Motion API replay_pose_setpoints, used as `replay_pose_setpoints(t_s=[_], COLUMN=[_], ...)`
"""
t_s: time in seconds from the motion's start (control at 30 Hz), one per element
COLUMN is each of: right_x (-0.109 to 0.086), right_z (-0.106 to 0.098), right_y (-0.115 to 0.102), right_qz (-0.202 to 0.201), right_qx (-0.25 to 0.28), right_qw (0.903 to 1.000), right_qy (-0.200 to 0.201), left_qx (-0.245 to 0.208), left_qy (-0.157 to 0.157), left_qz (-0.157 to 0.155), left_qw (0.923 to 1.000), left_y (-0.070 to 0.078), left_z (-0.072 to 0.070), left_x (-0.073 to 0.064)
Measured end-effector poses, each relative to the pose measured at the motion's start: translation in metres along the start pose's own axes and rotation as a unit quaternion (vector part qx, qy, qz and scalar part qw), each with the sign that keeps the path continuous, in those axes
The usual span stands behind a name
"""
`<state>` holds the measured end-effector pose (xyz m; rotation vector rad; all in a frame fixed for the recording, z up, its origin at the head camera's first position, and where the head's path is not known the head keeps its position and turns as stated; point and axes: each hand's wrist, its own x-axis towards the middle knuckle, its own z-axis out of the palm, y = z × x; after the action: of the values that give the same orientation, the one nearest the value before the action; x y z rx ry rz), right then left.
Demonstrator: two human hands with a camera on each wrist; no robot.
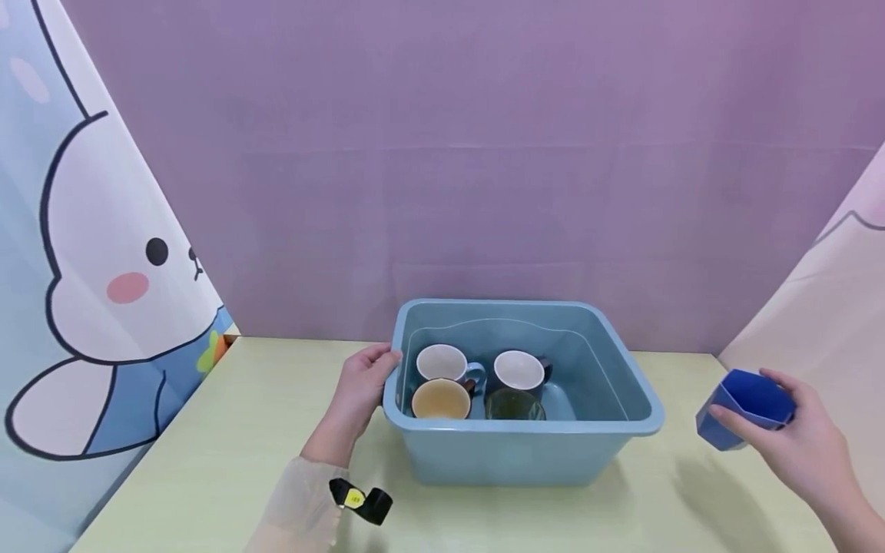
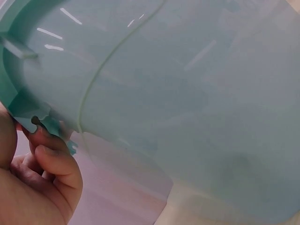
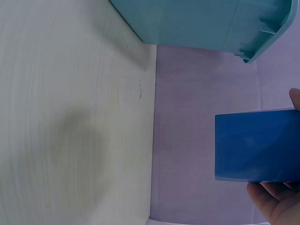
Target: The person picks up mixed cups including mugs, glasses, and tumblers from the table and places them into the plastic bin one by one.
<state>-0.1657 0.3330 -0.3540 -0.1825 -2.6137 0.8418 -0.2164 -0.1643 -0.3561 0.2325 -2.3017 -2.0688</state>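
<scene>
A blue faceted cup (image 1: 745,409) is gripped in my right hand (image 1: 805,445), tilted and raised over the right part of the table. In the right wrist view the cup (image 3: 257,146) lies sideways between thumb and fingers. My left hand (image 1: 359,388) holds the left rim of a blue-green plastic tub (image 1: 512,457); in the left wrist view its fingers (image 2: 58,161) curl under that rim. Inside the tub stand a white-lined mug (image 1: 441,362) with a light blue handle, a tan-lined mug (image 1: 441,399), a dark mug with white inside (image 1: 518,371) and a dark greenish glass (image 1: 515,405).
The tub stands on a pale yellow table (image 1: 207,461), near its back edge. A purple cloth (image 1: 484,153) hangs behind. Printed curtains (image 1: 104,230) flank the left side, and a pale one (image 1: 830,307) the right. A black strap (image 1: 362,501) circles the left sleeve.
</scene>
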Motion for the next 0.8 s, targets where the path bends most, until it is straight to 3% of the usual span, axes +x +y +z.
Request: replay_pose_setpoints(t_s=[0.8], right_x=[0.01], right_z=[-0.003], right_y=[-0.028], right_qz=[-0.049], right_qx=[0.015], right_qw=[0.9987], right_qy=[0.002], left_qx=[0.01], left_qy=[0.004], left_qz=[-0.008], left_qw=[0.9999], left_y=[-0.001], left_z=[-0.001], left_x=[0.002])
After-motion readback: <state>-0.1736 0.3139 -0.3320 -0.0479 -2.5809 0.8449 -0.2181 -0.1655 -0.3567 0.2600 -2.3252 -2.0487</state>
